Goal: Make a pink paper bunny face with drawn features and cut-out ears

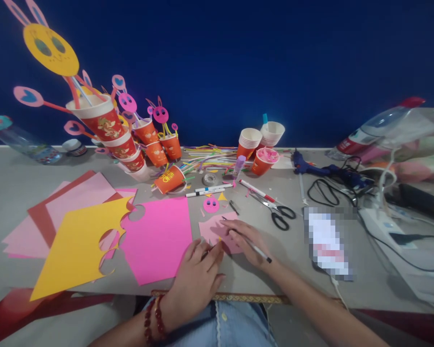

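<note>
My right hand (pixel 248 239) is closed round a slim pen (pixel 255 248), whose tip is over a light pink paper piece (pixel 219 225). Beside it, my left hand (pixel 198 272) lies with spread, slightly bent fingers at the lower left edge of that piece; a tiny yellow bit (pixel 220 239) shows near its fingertips. Just above the paper lies a round pink face cutout (pixel 211 204) with blue eyes. Left of my left hand is a bright pink sheet (pixel 159 241) with cut edges, partly beside a yellow sheet (pixel 83 241) with round cut-outs.
Scissors (pixel 275 208), markers (pixel 256 191) and a tape roll (pixel 210 179) lie further back. Decorated paper cups (pixel 110 126) stand at the left, more cups (pixel 249 140) behind. A glue gun (pixel 309 166), cables, a blurred-out phone (pixel 327 243) and a power strip (pixel 390 241) occupy the right.
</note>
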Tool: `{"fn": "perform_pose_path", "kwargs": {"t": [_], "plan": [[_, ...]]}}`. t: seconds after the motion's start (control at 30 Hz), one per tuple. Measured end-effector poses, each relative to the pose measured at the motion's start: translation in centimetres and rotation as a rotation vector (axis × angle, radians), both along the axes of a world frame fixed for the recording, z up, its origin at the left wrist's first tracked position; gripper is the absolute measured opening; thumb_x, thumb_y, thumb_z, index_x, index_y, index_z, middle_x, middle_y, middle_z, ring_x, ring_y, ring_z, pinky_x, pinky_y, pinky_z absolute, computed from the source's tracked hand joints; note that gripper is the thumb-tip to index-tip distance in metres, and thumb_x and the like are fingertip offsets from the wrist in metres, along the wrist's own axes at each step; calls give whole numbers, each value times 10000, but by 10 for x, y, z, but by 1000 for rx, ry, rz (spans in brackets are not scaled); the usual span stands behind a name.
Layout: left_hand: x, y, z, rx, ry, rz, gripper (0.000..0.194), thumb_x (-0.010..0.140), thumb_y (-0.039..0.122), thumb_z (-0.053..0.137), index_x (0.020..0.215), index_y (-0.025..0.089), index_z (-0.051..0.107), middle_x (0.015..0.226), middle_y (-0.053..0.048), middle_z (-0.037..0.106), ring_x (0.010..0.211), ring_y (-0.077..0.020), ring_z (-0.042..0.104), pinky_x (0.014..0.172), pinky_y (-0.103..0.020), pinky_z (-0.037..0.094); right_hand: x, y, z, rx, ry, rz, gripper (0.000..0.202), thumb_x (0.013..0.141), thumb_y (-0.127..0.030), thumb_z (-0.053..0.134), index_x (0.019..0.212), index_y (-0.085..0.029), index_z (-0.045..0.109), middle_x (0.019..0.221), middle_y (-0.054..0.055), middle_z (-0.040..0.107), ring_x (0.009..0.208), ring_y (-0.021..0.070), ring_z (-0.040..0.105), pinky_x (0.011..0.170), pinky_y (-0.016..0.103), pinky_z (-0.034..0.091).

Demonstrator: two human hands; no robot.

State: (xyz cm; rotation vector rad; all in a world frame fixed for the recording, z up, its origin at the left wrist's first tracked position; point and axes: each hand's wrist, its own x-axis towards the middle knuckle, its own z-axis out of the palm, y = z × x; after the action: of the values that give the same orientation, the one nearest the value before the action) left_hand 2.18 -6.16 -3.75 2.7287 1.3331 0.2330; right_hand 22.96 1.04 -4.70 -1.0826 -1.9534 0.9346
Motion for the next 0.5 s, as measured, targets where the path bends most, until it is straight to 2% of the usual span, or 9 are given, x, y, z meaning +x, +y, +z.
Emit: {"fn": "perform_pose_path", "kwargs": {"t": [0.07, 0.13, 0.23, 0.3, 0.4, 0.5], "plan": [[0, 0, 1, 2, 5, -6, 493, 998, 455, 513, 1408, 183, 534, 1483, -29, 536, 1234, -270, 472, 1138, -470, 303, 2, -1, 2, 15, 28, 19, 325, 997, -278, 450, 1208, -236, 694, 1150, 94, 742, 1035, 228, 688, 913, 356, 540], [0, 1, 1, -2, 3, -14, 505, 993, 476, 518, 1398, 177, 543, 1478, -38, 542, 1244, -274, 476, 1143, -473, 296, 2, -3, 4, -32, 44, 12, 280, 974, -286, 488, 1158, -225, 690, 1087, 88, 754, 969, 217, 701, 851, 333, 553], [-1, 1, 0, -3, -8, -16, 527, 981, 494, 535, 1406, 184, 536, 1447, -49, 569, 1252, -266, 485, 1148, -472, 298, -2, -5, 6, -128, 65, -75, 149, 903, -294, 570, 969, -202, 666, 904, 63, 755, 790, 198, 704, 694, 289, 549], [-1, 1, -1, 1, -12, -11, 532, 976, 499, 540, 1410, 192, 533, 1458, -50, 560, 1269, -263, 477, 1153, -473, 296, -6, -6, 8, -136, 67, -115, 80, 859, -264, 580, 829, -207, 627, 789, 32, 730, 680, 175, 669, 621, 265, 516], [-2, 2, -2, 5, -14, -9, 520, 979, 494, 536, 1412, 205, 530, 1478, -44, 541, 1287, -261, 466, 1158, -473, 290, -9, -6, 9, -101, 48, -95, 89, 818, -213, 549, 735, -217, 583, 716, 2, 697, 613, 151, 623, 597, 251, 477], [-3, 3, -1, 1, -21, -12, 511, 979, 486, 540, 1407, 208, 532, 1462, -45, 557, 1285, -261, 472, 1157, -477, 290, -10, -6, 9, -90, 16, -78, 103, 827, -211, 524, 737, -222, 572, 694, -11, 675, 604, 146, 608, 612, 253, 466]]}}
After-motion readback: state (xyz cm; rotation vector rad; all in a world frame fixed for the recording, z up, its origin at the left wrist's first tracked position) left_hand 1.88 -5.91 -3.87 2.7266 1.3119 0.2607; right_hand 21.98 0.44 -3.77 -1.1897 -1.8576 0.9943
